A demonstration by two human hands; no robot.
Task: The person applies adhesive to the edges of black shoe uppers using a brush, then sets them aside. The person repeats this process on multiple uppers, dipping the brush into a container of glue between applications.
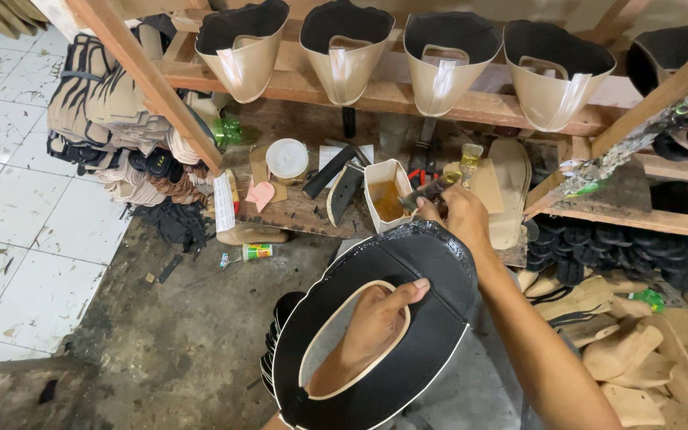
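My left hand [376, 318] reaches up through the tan-edged opening of a black shoe upper [439, 275] and grips its inner edge with the thumb on top. My right hand [459, 211] is just beyond the upper's far rim, closed on a dark-handled glue brush [428, 191]. The brush tip lies beside a white cup of amber glue [386, 195] on the low wooden bench [296, 213].
Several black-and-tan uppers [344, 48] hang on a wooden rack [471, 103] above the bench. A white lidded tub [287, 158], tools and a tan insole [511, 187] lie on the bench. Stacked soles [105, 111] sit left, shoe lasts [623, 358] right, white tiles [17, 231] far left.
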